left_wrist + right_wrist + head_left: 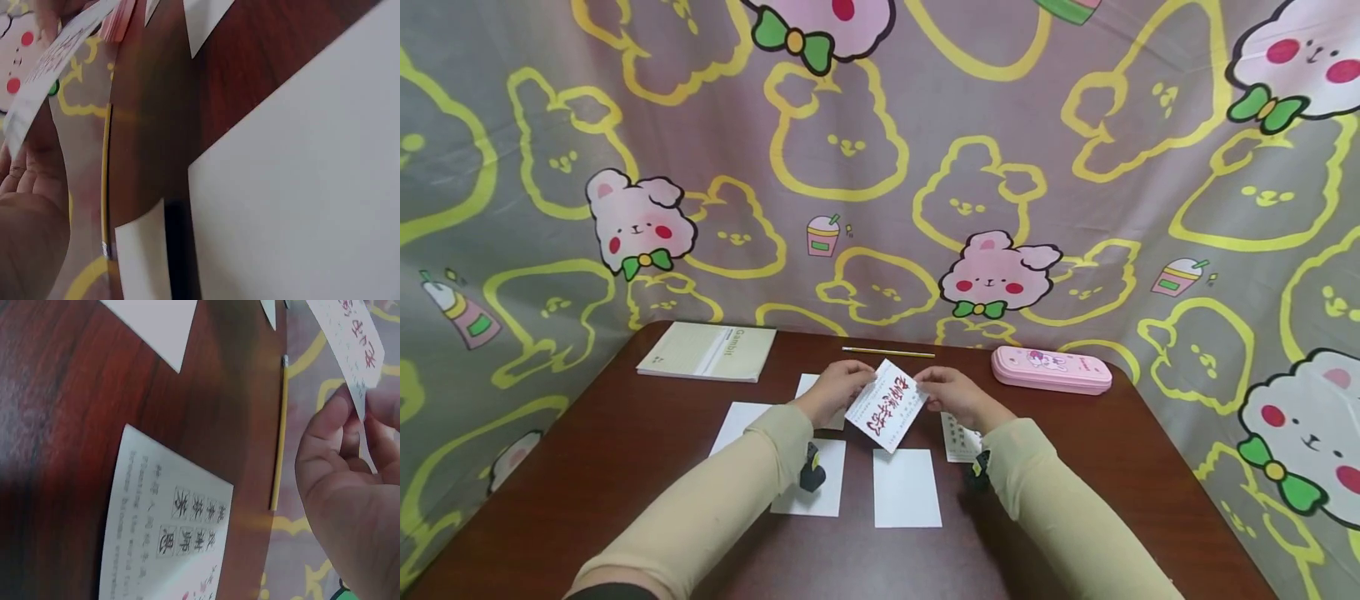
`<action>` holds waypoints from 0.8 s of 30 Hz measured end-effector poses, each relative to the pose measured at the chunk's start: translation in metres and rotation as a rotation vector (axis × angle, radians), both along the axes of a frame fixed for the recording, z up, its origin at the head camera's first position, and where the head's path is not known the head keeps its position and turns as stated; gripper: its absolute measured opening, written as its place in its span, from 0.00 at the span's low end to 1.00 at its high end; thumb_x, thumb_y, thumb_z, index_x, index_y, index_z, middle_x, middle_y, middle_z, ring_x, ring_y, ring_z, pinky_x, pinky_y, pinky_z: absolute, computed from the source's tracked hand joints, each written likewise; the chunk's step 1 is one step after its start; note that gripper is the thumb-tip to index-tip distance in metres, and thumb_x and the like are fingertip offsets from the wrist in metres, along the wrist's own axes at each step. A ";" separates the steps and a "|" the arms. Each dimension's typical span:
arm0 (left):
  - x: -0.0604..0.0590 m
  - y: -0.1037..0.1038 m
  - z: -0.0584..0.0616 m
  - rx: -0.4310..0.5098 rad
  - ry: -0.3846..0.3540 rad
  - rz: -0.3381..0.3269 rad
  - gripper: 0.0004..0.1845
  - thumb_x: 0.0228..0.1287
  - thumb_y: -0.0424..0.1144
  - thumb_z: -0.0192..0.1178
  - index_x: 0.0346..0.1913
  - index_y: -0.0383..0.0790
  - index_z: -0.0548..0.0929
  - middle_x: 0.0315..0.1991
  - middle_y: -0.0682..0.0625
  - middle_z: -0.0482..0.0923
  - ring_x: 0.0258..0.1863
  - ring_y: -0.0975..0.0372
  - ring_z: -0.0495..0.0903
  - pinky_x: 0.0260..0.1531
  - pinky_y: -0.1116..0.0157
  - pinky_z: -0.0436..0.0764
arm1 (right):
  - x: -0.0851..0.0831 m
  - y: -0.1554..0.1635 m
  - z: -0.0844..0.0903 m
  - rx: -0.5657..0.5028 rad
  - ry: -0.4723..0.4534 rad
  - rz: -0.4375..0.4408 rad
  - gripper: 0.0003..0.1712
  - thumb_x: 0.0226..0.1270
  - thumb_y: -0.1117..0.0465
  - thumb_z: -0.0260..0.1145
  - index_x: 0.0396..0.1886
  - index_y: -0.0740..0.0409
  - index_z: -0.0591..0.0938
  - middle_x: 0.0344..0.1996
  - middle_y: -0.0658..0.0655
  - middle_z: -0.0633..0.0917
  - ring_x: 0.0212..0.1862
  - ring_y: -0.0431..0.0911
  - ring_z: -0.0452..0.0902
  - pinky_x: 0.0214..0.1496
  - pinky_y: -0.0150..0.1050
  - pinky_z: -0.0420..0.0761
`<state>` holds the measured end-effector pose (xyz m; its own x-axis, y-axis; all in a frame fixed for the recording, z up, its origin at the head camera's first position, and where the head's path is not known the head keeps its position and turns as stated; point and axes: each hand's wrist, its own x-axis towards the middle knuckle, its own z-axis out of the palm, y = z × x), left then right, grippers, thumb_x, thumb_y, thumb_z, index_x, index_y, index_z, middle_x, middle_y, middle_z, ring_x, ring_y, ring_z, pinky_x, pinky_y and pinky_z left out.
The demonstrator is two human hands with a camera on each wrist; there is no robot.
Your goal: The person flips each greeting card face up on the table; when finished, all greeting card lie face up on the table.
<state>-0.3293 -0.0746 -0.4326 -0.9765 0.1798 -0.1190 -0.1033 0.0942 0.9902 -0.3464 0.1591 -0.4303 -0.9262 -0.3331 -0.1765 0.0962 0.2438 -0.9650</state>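
Both hands, left (835, 389) and right (951, 393), pinch a white red-lettered card (886, 405) above the dark wooden tabletop (625, 450); blank cards lie beneath.

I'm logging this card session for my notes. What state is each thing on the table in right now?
Red-lettered card: lifted off the table, tilted, pinched by left hand and right hand.
Printed card: flat, print side up.
Blank cards: flat on the table.
Pencil: lying loose, untouched.
Pink pencil case: closed.
Notebook: closed, flat.
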 end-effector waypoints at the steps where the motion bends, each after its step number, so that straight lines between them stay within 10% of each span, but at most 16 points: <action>1: 0.000 0.001 0.001 -0.029 0.008 -0.028 0.14 0.78 0.36 0.56 0.56 0.29 0.80 0.45 0.42 0.83 0.38 0.59 0.83 0.38 0.63 0.84 | 0.001 -0.001 0.000 0.000 0.000 0.019 0.10 0.79 0.68 0.56 0.50 0.69 0.80 0.35 0.53 0.83 0.36 0.43 0.77 0.45 0.39 0.79; 9: 0.001 0.002 0.004 -0.163 0.113 0.019 0.06 0.74 0.31 0.59 0.48 0.31 0.82 0.38 0.46 0.82 0.34 0.61 0.80 0.37 0.65 0.80 | 0.009 -0.013 0.001 -0.003 -0.015 0.041 0.13 0.80 0.67 0.57 0.55 0.70 0.79 0.37 0.54 0.83 0.37 0.44 0.78 0.43 0.37 0.81; 16: -0.007 -0.004 0.003 0.107 0.070 0.259 0.06 0.75 0.29 0.57 0.49 0.29 0.76 0.39 0.45 0.79 0.32 0.63 0.77 0.40 0.58 0.80 | 0.015 -0.012 -0.010 -0.104 -0.082 -0.004 0.12 0.74 0.69 0.62 0.54 0.69 0.76 0.38 0.56 0.85 0.40 0.46 0.83 0.49 0.41 0.84; 24: -0.005 0.000 -0.001 0.105 0.103 0.226 0.11 0.73 0.23 0.54 0.54 0.27 0.73 0.40 0.41 0.80 0.30 0.61 0.79 0.36 0.59 0.83 | 0.018 -0.013 -0.014 -0.201 -0.082 -0.130 0.01 0.77 0.70 0.59 0.41 0.66 0.76 0.33 0.55 0.85 0.36 0.42 0.84 0.42 0.35 0.85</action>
<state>-0.3345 -0.0748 -0.4335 -0.9992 -0.0384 -0.0089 -0.0080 -0.0240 0.9997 -0.3282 0.1462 -0.4443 -0.9490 -0.2479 -0.1949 0.1942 0.0278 -0.9806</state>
